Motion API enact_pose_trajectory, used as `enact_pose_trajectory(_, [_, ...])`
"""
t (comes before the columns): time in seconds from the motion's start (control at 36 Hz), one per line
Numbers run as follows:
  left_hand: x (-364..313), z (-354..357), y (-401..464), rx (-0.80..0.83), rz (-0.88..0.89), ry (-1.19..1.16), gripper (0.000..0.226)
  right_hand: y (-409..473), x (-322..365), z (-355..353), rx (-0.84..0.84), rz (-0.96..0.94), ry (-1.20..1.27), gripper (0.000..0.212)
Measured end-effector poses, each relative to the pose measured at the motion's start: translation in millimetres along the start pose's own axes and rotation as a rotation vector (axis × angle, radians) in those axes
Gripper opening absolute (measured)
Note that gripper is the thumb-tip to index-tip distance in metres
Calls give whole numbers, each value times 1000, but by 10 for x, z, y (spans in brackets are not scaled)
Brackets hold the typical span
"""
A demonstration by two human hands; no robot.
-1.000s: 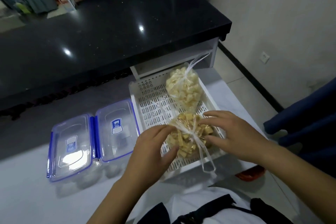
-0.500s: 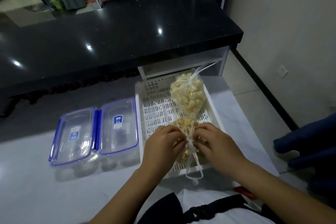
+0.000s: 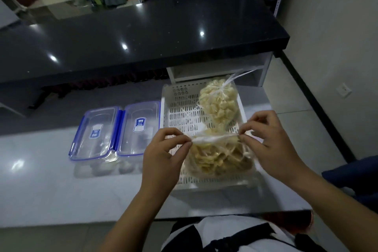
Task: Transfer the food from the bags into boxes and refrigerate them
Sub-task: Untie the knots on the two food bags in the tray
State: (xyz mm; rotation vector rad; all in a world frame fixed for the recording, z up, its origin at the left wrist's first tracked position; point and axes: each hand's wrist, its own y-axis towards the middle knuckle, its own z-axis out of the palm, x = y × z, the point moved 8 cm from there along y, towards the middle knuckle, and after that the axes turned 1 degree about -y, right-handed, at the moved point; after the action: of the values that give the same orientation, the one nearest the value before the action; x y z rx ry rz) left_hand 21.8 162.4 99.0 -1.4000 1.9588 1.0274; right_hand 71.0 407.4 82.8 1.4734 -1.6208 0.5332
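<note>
Head view: left hand [image 3: 161, 149] and right hand [image 3: 272, 141] each pinch the near bag [image 3: 216, 157] mouth in the white tray [image 3: 180, 108]. Best pulled apart gently, evenly, to avoid tearing.

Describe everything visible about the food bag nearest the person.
The near bag is clear thin plastic holding pale yellow strip-like pieces. It lies in the near end of the white perforated tray, just in front of the second bag. The left hand and right hand each pinch its top, stretching it taut sideways between them.
</note>
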Motion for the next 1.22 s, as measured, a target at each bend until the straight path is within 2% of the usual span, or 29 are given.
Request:
enact_pose_trajectory(0.11, [288, 116, -209, 90, -208, -31, 21, -175, -262, 134, 150, 125, -63, 12])
enact_pose_trajectory(0.25, [221, 127, -238, 109, -127, -3, 15, -191, -195, 145, 201, 95, -72, 16])
enact_pose_trajectory(0.36, [119, 184, -151, 226, -95, -8, 32, -112, 6, 164, 262, 48, -40, 28])
enact_pose_trajectory(0.44, [28, 299, -62, 313, -53, 35, 33, -55, 173, 280, 326, -68, -148, 33])
enact_pose_trajectory(0.58, [-126, 500, 21, 413, 15, 173, 28, -6, 294, 524, 380, -232, -383, 18])
enact_pose_trajectory(0.67, [-206, 433, 51, 364, 36, 106, 25, 32, 375, 475, 317, -290, -359, 12])
enact_pose_trajectory(0.78, [-352, 204, 89, 242, 30, -57, 22, 142, 541, 146, 201, -246, -106, 7])
enact_pose_trajectory(0.97, [-611, -94, 54, 54, 119, -169, 25, 136, 726, -115, 104, -229, 49, 10])
enact_pose_trajectory(1.06, [-381, -59, 102, 31, 34, -154, 39, 167, 550, -64, 89, -201, -23, 4])
enact_pose_trajectory(1.14, [48, 7, 87, 23, -147, -53, 50, 106, 143, 54, 156, -15, -21, 11])
enact_pose_trajectory(1.22, [425, -6, -28, 54, -304, -61, 53, -46, -212, 49, 174, 169, 84, 17])
